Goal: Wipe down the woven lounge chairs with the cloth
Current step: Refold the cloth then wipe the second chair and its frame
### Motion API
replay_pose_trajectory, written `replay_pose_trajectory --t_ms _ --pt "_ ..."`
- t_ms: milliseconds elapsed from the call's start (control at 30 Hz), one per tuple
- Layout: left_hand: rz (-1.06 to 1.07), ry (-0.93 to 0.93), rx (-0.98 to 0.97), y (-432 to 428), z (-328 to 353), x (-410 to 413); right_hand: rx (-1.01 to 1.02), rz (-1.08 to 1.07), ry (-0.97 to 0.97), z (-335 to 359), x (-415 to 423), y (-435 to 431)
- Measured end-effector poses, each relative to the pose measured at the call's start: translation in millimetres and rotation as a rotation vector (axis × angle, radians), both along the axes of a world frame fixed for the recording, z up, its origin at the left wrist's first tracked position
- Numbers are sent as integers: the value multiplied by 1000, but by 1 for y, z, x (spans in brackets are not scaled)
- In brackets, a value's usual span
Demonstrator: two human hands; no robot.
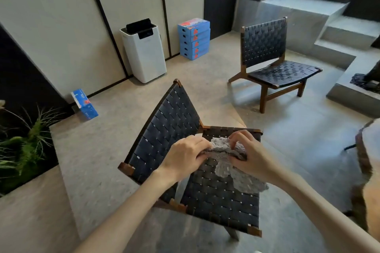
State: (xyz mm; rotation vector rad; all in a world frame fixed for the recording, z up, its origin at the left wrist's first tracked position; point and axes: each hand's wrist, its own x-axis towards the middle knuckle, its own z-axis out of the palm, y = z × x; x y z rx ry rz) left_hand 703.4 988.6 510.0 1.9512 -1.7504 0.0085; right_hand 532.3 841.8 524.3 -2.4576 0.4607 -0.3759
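Bunching up the grey cloth (223,151) over the seat of the near chair (222,201), dead center. The left hand (185,158) pinches one edge and the right hand (250,156) grips the other, fingers curled into it. Early days, I'd guess: the cloth isn't rubbing anything yet, and the second chair (267,47) at 1 o'clock looks untouched. Blue boxes (194,39) stacked at 12 have red print, too blurry to read.

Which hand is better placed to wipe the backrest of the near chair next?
Probably left: the left hand grips the cloth just beside the backrest, while the right hand is farther, over the seat.
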Motion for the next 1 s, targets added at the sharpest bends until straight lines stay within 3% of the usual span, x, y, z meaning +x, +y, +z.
replay_pose_trajectory --t_ms 333,567,1000 --pt "103 -30 24 -164 -14 -68 10 13 161 -13 -51 -172" --pt "320 173 -13 -276 -26 -137 -38 73 220 -12 -85 -308" --pt "476 295 119 -424 -69 -93 -5 253 134 -57 -19 -479"
